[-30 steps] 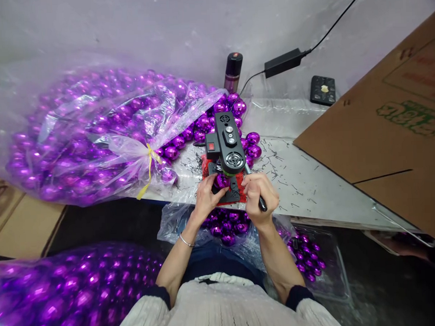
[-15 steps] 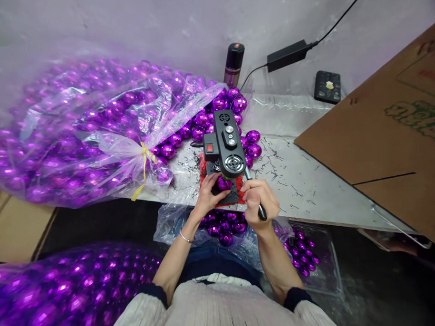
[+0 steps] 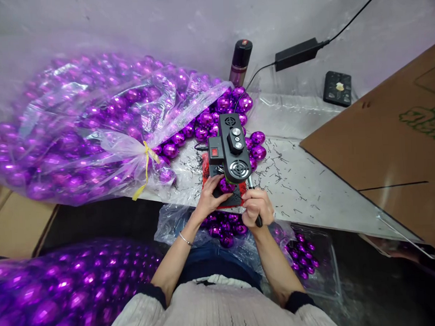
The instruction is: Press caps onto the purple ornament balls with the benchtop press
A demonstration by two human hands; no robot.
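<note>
A black machine (image 3: 234,145) with a red switch stands on a red and black base at the table's front edge. Under its front end my left hand (image 3: 208,197) grips a shiny purple ball (image 3: 226,185) between thumb and fingers. My right hand (image 3: 257,207) is wrapped round the black-gripped lever (image 3: 258,221) on the machine's right side. More purple balls (image 3: 225,229) lie in clear plastic on my lap, below the table edge. The top of the held ball is hidden by the machine.
A tied clear bag of purple balls (image 3: 95,134) covers the left; loose balls (image 3: 258,145) lie behind the machine. A spray can (image 3: 240,62), power adapter (image 3: 295,54) and black case (image 3: 337,88) are at the back. A cardboard box (image 3: 391,152) stands right, above a clear bin (image 3: 331,263).
My right hand has moved slightly left and down with the lever, whose end now points more steeply toward me. The view has shifted a little. My left hand still holds the ball.
</note>
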